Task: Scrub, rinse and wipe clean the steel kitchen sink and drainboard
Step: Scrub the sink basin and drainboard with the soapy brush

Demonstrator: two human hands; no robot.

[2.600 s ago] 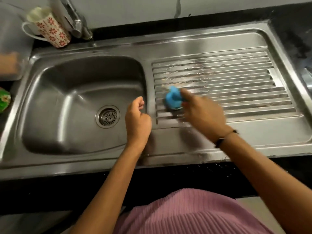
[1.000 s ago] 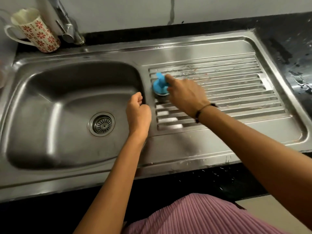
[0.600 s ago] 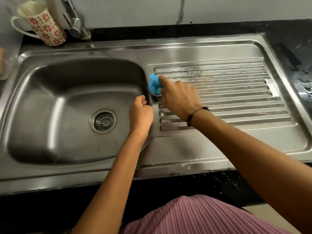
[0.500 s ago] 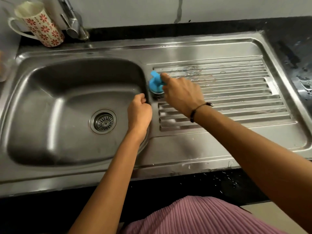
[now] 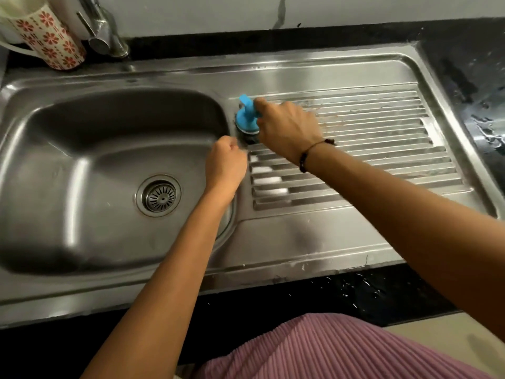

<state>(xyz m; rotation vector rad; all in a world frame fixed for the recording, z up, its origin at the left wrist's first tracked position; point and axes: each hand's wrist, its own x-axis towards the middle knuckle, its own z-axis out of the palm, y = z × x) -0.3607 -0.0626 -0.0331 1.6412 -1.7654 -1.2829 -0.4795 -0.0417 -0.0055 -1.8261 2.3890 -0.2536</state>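
Two bare hands of mine reached over a steel sink point(image 5: 68, 165) that filled the middle of the frame. My right hand point(image 5: 287, 129), just above centre, had its fingers closed around the handle of a blue scrubber point(image 5: 246, 120). The scrubber's round head pressed down on the upper left corner of the ribbed drainboard point(image 5: 369, 149), right beside the basin's edge. My left hand point(image 5: 225, 162) was curled into a loose fist holding nothing, resting against the rim between basin and drainboard, just below the scrubber. A round drain point(image 5: 159, 196) sat in the basin floor, left of centre. White suds lay in the grooves at the drainboard's lower left. At the upper left of the frame stood a mug point(image 5: 46, 36) with red flowers, with a tap point(image 5: 103, 31) just to its right. Black counter point(image 5: 464, 64) bordered the right side, wet in places.
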